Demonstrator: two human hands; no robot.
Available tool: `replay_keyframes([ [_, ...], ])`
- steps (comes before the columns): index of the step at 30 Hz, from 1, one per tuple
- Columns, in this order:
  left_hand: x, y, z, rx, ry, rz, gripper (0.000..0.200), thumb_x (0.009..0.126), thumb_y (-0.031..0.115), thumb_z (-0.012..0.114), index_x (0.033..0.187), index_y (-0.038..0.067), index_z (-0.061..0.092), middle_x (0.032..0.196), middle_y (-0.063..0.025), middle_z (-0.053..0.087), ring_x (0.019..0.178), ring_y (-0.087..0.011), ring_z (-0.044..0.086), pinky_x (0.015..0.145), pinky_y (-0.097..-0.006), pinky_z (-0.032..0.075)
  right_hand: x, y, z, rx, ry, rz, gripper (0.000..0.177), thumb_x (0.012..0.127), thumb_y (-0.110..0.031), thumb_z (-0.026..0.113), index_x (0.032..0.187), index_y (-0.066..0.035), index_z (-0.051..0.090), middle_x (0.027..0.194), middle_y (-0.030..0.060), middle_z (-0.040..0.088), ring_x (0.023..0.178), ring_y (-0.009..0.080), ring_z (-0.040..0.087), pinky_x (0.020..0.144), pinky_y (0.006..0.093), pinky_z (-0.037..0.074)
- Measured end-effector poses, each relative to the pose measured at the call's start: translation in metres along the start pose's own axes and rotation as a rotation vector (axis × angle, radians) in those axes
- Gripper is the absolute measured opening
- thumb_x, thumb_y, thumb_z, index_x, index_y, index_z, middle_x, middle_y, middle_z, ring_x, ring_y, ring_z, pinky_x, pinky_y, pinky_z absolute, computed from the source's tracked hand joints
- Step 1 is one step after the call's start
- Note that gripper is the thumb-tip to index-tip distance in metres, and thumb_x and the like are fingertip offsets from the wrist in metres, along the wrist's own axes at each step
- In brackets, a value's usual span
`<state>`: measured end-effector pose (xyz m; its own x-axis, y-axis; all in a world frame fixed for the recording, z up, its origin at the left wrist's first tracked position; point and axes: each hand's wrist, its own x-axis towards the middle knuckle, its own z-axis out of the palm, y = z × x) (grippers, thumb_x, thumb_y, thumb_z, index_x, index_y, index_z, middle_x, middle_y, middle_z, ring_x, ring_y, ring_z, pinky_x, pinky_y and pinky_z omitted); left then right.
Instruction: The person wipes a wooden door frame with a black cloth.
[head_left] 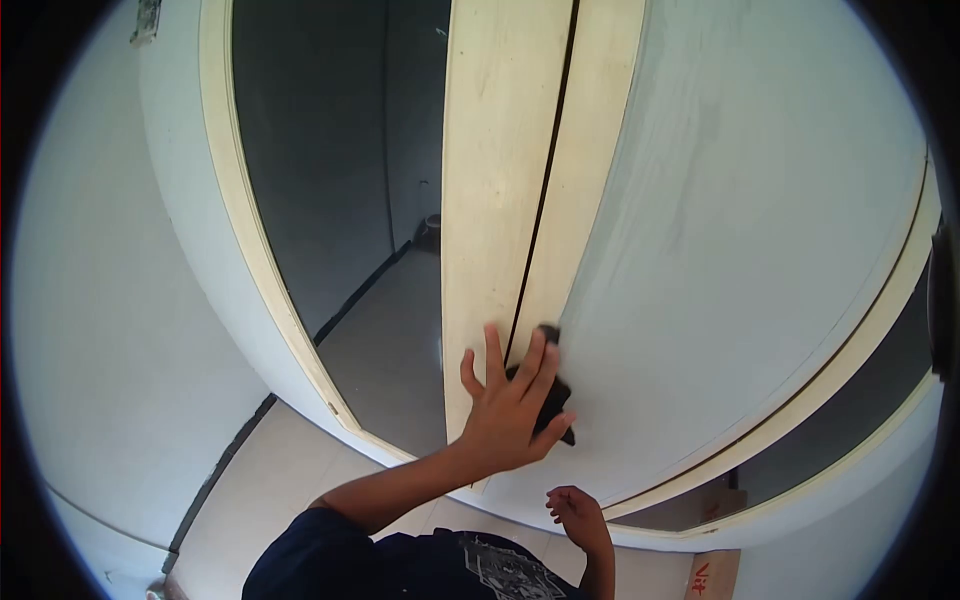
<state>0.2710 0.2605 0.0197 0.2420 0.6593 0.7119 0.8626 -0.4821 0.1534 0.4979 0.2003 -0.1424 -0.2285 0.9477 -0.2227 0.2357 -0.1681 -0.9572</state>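
Note:
My left hand [508,412] lies against the pale wooden door frame [500,200], its fingers spread and its palm turned to the wood. Under the palm, between thumb and fingers, it presses a thin black piece [553,405], perhaps cloth or abrasive sheet; much of it is covered. The piece sits across the frame's right strip, where it meets the grey-white wall [760,200]. Lower down, my right hand [577,518] hangs apart from the frame, fingers loosely bent, with nothing visible in it.
Left of the frame, a doorway opens on a dark room with a tiled floor [400,320]. A dark vertical groove [550,165] runs along the frame. At lower right stands a brown carton [712,575], near another wood-edged opening [780,440].

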Motion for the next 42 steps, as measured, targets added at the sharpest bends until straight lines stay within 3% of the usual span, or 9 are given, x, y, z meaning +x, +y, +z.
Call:
replay_keyframes([
  [5, -0.018, -0.017, 0.024, -0.015, -0.066, 0.012, 0.073, 0.094, 0.048, 0.051, 0.142, -0.007, 0.04, 0.154, -0.0313, 0.026, 0.14, -0.0662, -0.006, 0.101, -0.0765, -0.008, -0.002, -0.024, -0.008, -0.082, -0.033, -0.09, 0.02, 0.096, -0.014, 0.055, 0.109, 0.0, 0.063, 0.09, 0.0053, 0.066, 0.079, 0.0128, 0.062, 0.07, 0.028, 0.053],
  [10, 0.083, -0.014, -0.061, 0.057, 0.136, 0.117, 0.069, 0.096, 0.043, 0.048, 0.151, 0.002, 0.036, 0.161, -0.0186, 0.026, 0.144, -0.0605, -0.009, 0.102, -0.0715, -0.017, -0.004, -0.053, -0.005, -0.103, -0.03, -0.085, 0.021, 0.097, -0.016, 0.057, 0.11, 0.0, 0.062, 0.091, 0.0054, 0.066, 0.079, 0.0127, 0.061, 0.071, 0.0278, 0.052],
  [16, 0.161, -0.001, -0.116, 0.172, 0.415, 0.177, 0.057, 0.099, 0.04, 0.047, 0.145, 0.007, 0.049, 0.154, -0.014, 0.042, 0.148, -0.053, 0.0, 0.1, -0.0762, -0.008, -0.003, -0.056, 0.003, -0.026, -0.015, -0.091, 0.019, 0.096, -0.016, 0.061, 0.108, -0.001, 0.064, 0.085, 0.0051, 0.067, 0.074, 0.0121, 0.06, 0.067, 0.0271, 0.049],
  [24, -0.012, -0.026, 0.004, -0.048, -0.008, -0.041, 0.052, 0.09, 0.019, 0.055, 0.138, -0.001, 0.052, 0.152, -0.0198, 0.042, 0.147, -0.0555, 0.004, 0.106, -0.0705, -0.005, -0.011, -0.046, 0.0, -0.044, -0.022, -0.005, 0.021, 0.098, -0.018, 0.059, 0.111, -0.003, 0.063, 0.092, 0.0034, 0.066, 0.084, 0.0114, 0.061, 0.073, 0.0272, 0.051],
  [27, -0.062, -0.044, 0.059, -0.026, 0.005, -0.049, 0.049, 0.09, 0.015, 0.056, 0.136, -0.002, 0.053, 0.152, -0.021, 0.042, 0.145, -0.0588, 0.003, 0.106, -0.0714, -0.005, -0.009, -0.042, 0.001, -0.048, 0.005, -0.029, 0.02, 0.098, -0.018, 0.059, 0.111, -0.002, 0.063, 0.091, 0.003, 0.065, 0.083, 0.0111, 0.06, 0.073, 0.0266, 0.05],
  [34, -0.001, -0.035, 0.02, -0.095, 0.189, 0.023, 0.047, 0.088, 0.01, 0.055, 0.134, -0.002, 0.056, 0.15, -0.0229, 0.044, 0.144, -0.0613, -0.004, 0.105, -0.0711, -0.008, -0.008, -0.058, 0.002, -0.047, 0.019, -0.046, 0.019, 0.098, -0.018, 0.058, 0.11, -0.003, 0.063, 0.09, 0.0019, 0.065, 0.081, 0.0097, 0.059, 0.072, 0.0253, 0.049],
  [36, 0.03, -0.039, -0.005, 0.047, 0.257, 0.077, 0.055, 0.083, 0.013, 0.058, 0.138, 0.008, 0.056, 0.155, -0.011, 0.042, 0.142, -0.0638, 0.003, 0.101, -0.0737, -0.003, -0.008, -0.062, 0.007, -0.052, 0.01, -0.035, 0.019, 0.098, -0.017, 0.058, 0.11, -0.003, 0.063, 0.091, 0.0019, 0.065, 0.081, 0.0098, 0.06, 0.073, 0.0255, 0.049],
  [39, 0.077, -0.043, -0.038, 0.107, 0.444, 0.099, 0.057, 0.081, 0.012, 0.057, 0.138, 0.013, 0.057, 0.155, -0.0108, 0.041, 0.143, -0.0624, 0.002, 0.102, -0.0721, -0.005, -0.008, -0.062, 0.008, -0.053, -0.01, -0.02, 0.019, 0.098, -0.017, 0.059, 0.11, -0.003, 0.063, 0.091, 0.0019, 0.065, 0.083, 0.0099, 0.06, 0.073, 0.0259, 0.049],
  [42, 0.069, -0.046, -0.029, 0.035, 0.411, 0.067, 0.055, 0.08, 0.012, 0.057, 0.136, 0.015, 0.06, 0.156, -0.0111, 0.041, 0.144, -0.0618, 0.002, 0.104, -0.0707, -0.005, -0.006, -0.056, 0.012, -0.061, -0.019, -0.006, 0.019, 0.098, -0.017, 0.059, 0.11, -0.003, 0.062, 0.091, 0.002, 0.065, 0.083, 0.01, 0.06, 0.073, 0.026, 0.049],
])
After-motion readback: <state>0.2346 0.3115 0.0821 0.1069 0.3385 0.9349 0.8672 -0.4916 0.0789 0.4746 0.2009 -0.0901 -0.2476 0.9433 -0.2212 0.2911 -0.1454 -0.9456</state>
